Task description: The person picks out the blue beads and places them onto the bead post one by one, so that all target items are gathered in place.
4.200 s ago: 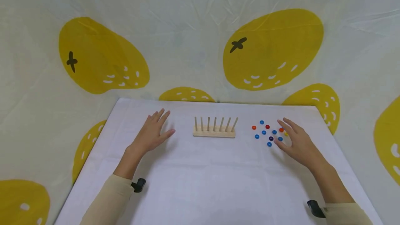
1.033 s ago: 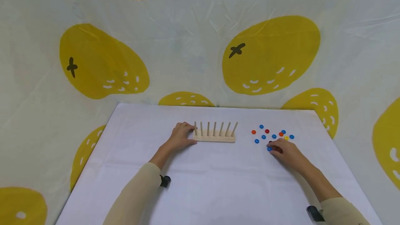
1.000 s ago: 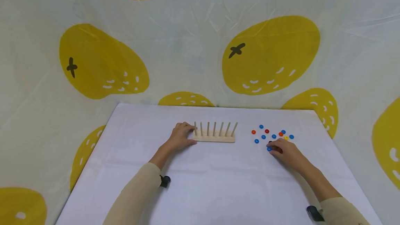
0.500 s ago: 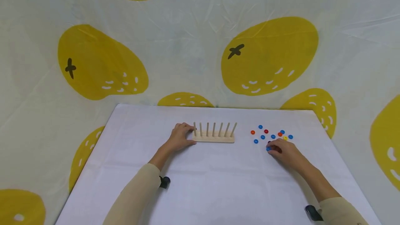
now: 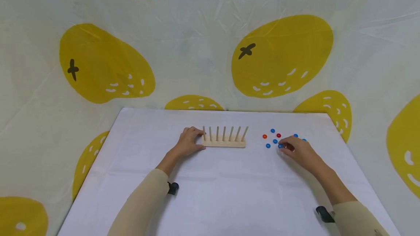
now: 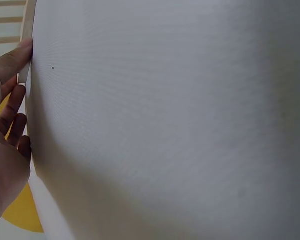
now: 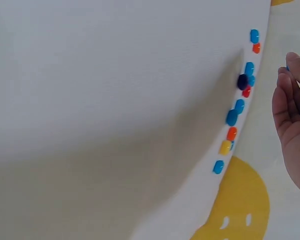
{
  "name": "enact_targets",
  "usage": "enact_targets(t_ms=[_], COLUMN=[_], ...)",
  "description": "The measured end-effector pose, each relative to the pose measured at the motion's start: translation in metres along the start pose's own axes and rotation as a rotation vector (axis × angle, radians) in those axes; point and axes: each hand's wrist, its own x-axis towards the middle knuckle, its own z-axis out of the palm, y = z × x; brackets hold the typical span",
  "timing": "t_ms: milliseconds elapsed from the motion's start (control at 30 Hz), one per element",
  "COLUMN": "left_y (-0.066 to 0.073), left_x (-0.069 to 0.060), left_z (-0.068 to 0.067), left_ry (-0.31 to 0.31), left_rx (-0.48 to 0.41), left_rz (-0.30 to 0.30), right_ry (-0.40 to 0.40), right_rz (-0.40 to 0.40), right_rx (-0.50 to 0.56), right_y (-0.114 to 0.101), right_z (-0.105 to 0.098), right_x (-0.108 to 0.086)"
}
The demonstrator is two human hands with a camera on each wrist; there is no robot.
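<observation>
The left forearm, in a beige sleeve [image 5: 141, 201], reaches forward and inward, and the left hand [image 5: 187, 143] grips the left end of a pale wooden rack with a long flat base and seven upright round pegs [image 5: 224, 144], its thumb on the near edge and its fingers toward the far side. The rack stands on a table covered with white cloth [image 5: 223, 192], left of a scatter of small round beads. The right forearm slants forward and inward too, and the right hand [image 5: 301, 151] pinches a small glossy blue ring-shaped bead [image 5: 280, 146] between thumb and fingertips, near the scatter. In the head view, a round orange bead [image 5: 264, 136], a round red bead [image 5: 278, 135] and several blue ones lie between rack and hand, with two more blue ones partly showing beyond the hand. The right wrist view adds a dark purple bead [image 7: 242, 82], a yellow bead [image 7: 225, 147] and a second orange bead [image 7: 232, 134], which the head view does not show; there, only a sliver of the pinched bead appears, and the hand is clear of the loose beads. The left wrist view shows the thumb pressed along the base's edge, the other fingers bent behind it, and a tiny dark speck [image 6: 53, 68] on the cloth.
</observation>
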Motion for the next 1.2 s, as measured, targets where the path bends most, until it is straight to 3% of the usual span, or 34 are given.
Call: enact_targets(t_ms=[200,467,667,1200], left_y=[-0.002,0.003,0.004,0.003], left_x=[-0.001,-0.001,-0.001,-0.001], left_z=[-0.002,-0.005,-0.006,-0.006], left_ry=[-0.003,0.002,0.008,-0.023], left_rx=[0.011,0.011,0.006,0.002], left_rz=[0.020,0.033,0.040,0.006], right_ry=[0.079,0.104,0.146,0.106], right_rz=[-0.084,-0.146,-0.215,-0.262], right_rx=[0.028,0.030,0.018,0.128], right_y=[-0.020,-0.048,-0.064,-0.114], right_z=[-0.008,-0.019,-0.018,0.002], right_x=[0.010,0.031,0.045,0.080])
